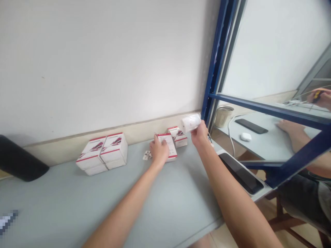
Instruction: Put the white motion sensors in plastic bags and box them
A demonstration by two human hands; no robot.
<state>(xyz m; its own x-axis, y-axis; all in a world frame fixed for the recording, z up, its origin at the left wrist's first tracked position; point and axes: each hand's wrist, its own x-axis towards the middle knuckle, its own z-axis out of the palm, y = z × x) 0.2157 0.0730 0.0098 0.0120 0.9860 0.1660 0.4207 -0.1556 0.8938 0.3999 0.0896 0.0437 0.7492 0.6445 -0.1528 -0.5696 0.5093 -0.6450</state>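
At the back of the table my left hand is closed on a white box with red edges, its thumb on the face and its fingers at the left side. A small white part lies by those fingers; its kind is too small to tell. My right hand grips a white rounded item in clear plastic wrap, raised above the table. Below and left of it stands a smaller red-and-white box, beside the one under my left hand.
Several red-and-white boxes are stacked at the left against the wall. A black cylinder lies farther left. At the right are a dark phone-like device and a blue metal frame. Beyond it, another person's hand holds a screwdriver.
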